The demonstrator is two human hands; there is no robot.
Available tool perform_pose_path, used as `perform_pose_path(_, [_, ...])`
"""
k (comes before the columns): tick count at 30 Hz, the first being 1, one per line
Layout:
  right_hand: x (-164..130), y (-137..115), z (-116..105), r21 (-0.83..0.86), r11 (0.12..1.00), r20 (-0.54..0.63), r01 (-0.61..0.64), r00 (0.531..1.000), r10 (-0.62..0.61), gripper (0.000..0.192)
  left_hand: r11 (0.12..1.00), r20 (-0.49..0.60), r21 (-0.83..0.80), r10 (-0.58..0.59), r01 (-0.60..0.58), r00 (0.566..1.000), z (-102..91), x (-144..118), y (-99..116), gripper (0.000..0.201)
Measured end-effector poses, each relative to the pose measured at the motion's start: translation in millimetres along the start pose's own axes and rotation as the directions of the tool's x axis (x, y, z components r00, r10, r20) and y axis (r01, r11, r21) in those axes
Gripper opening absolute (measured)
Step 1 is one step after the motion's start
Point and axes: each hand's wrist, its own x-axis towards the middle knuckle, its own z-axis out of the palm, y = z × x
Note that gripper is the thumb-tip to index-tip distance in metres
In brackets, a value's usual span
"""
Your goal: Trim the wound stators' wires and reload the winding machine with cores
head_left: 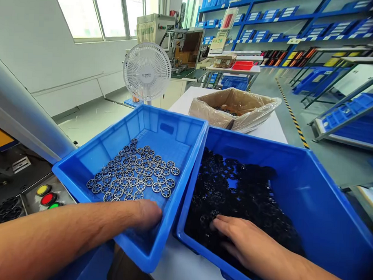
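My left hand reaches into the left blue bin, low by its near right corner. It is blurred and its fingers are hidden. Beyond it, many small metal spoked rings lie flat in rows on the bin floor. My right hand is down in the right blue bin, among a heap of black parts. Its fingers are curled, and the fingertips close on a small black spoked ring at the heap's near left side.
A plastic-lined carton stands on the white table behind the bins. A white fan is at the back. Yellow, red and green buttons sit left of the left bin. Blue shelves line the far wall.
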Motion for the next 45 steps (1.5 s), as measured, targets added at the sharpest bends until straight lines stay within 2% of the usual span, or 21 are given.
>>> perform_pose_path(4, [-0.5, -3.0, -6.4, 0.029, 0.998, -0.021, 0.062, 0.998, -0.061, 0.023, 0.998, 0.057, 0.005, -0.067, 0.067, 0.996, -12.3, 3.4, 10.5, 0.021])
perform_pose_path(6, [-1.1, -3.2, -9.7, 0.024, 0.997, -0.063, 0.074, 0.995, -0.072, 0.021, 0.992, -0.01, -0.026, -0.127, 0.127, 0.992, -26.6, -2.7, 15.4, 0.021])
perform_pose_path(8, [-1.2, -2.1, -12.4, 0.036, 0.996, -0.134, 0.08, 0.988, -0.075, 0.019, 0.981, -0.142, -0.093, -0.179, 0.167, 0.973, -46.8, -20.9, 19.3, 0.015])
perform_pose_path(10, [-0.2, -0.1, -13.9, 0.064, 0.993, -0.206, 0.095, 0.975, -0.08, 0.018, 0.967, -0.308, -0.193, -0.22, 0.165, 0.926, -66.1, -52.8, 23.4, 0.01])
perform_pose_path(11, [0.7, 1.2, -13.9, 0.077, 0.992, -0.233, 0.104, 0.969, -0.083, 0.016, 0.959, -0.387, -0.241, -0.235, 0.148, 0.892, -72.1, -72.7, 26.3, 0.016])
perform_pose_path(13, [3.7, 4.1, -12.3, 0.087, 0.99, -0.267, 0.112, 0.96, -0.085, 0.013, 0.924, -0.508, -0.376, -0.269, 0.07, 0.819, -70.7, -114.5, 35.1, 0.026])
perform_pose_path(14, [5.6, 5.6, -10.7, 0.087, 0.99, -0.275, 0.115, 0.957, -0.087, 0.011, 0.869, -0.558, -0.494, -0.302, -0.017, 0.773, -62.5, -134.0, 41.6, 0.027])
perform_pose_path(15, [7.9, 7.1, -8.7, 0.084, 0.99, -0.283, 0.116, 0.955, -0.088, 0.009, 0.704, -0.595, -0.681, -0.373, -0.201, 0.712, -49.8, -151.2, 49.4, 0.026])
perform_pose_path(16, [10.3, 8.5, -6.5, 0.082, 0.99, -0.292, 0.115, 0.952, -0.086, 0.008, 0.475, -0.586, -0.796, -0.451, -0.374, 0.673, -33.4, -165.4, 58.5, 0.025])
perform_pose_path(18, [14.8, 11.0, -2.9, 0.077, 0.99, -0.314, 0.114, 0.946, -0.084, 0.007, 0.028, -0.49, -0.813, -0.571, -0.581, 0.659, 4.4, -184.6, 78.9, 0.028])
perform_pose_path(19, [16.4, 12.0, -2.2, 0.074, 0.991, -0.328, 0.114, 0.941, -0.084, 0.006, -0.115, -0.445, -0.776, -0.597, -0.62, 0.667, 23.3, -190.5, 89.4, 0.029])
perform_pose_path(21, [17.3, 13.3, -4.5, 0.071, 0.991, -0.366, 0.113, 0.927, -0.079, 0.007, -0.278, -0.392, -0.701, -0.619, -0.657, 0.681, 56.1, -198.3, 108.5, 0.029])
perform_pose_path(23, [13.7, 12.5, -12.5, 0.071, 0.992, -0.425, 0.108, 0.903, -0.068, 0.015, -0.354, -0.383, -0.636, -0.626, -0.686, 0.679, 80.5, -204.7, 122.9, 0.028])
perform_pose_path(26, [-2.2, 1.7, -30.7, 0.073, 0.992, -0.555, 0.098, 0.831, -0.041, 0.03, -0.414, -0.389, -0.551, -0.641, -0.724, 0.662, 106.0, -215.3, 133.6, 0.029])
perform_pose_path(29, [-28.2, -30.1, -43.3, 0.096, 0.981, -0.713, 0.168, 0.699, -0.05, 0.037, -0.44, -0.412, -0.499, -0.637, -0.746, 0.651, 125.8, -225.1, 135.7, 0.034])
perform_pose_path(31, [-47.1, -63.8, -42.1, 0.09, 0.95, -0.785, 0.298, 0.609, -0.117, 0.029, -0.441, -0.44, -0.482, -0.626, -0.757, 0.644, 137.2, -229.8, 135.7, 0.039])
perform_pose_path(34, [-69.2, -123.5, -24.2, -0.012, 0.839, -0.811, 0.545, 0.485, -0.327, 0.011, -0.437, -0.484, -0.467, -0.602, -0.769, 0.635, 150.3, -233.9, 137.1, 0.045])
perform_pose_path(36, [-76.5, -161.0, -4.4, -0.08, 0.743, -0.815, 0.664, 0.386, -0.433, 0.014, -0.437, -0.503, -0.461, -0.589, -0.773, 0.633, 156.3, -234.9, 139.1, 0.048])
perform_pose_path(38, [-78.1, -191.9, 17.0, -0.089, 0.678, -0.832, 0.73, 0.319, -0.453, 0.021, -0.433, -0.516, -0.452, -0.586, -0.779, 0.625, 160.7, -235.3, 141.2, 0.05])
perform_pose_path(41, [-75.5, -224.6, 42.8, -0.033, 0.61, -0.875, 0.792, 0.272, -0.4, 0.035, -0.416, -0.523, -0.444, -0.599, -0.794, 0.606, 165.0, -236.0, 143.7, 0.05])
perform_pose_path(45, [-72.6, -250.7, 57.6, 0.062, 0.526, -0.892, 0.848, 0.284, -0.353, 0.047, -0.367, -0.51, -0.473, -0.627, -0.801, 0.588, 168.7, -238.6, 145.7, 0.044])
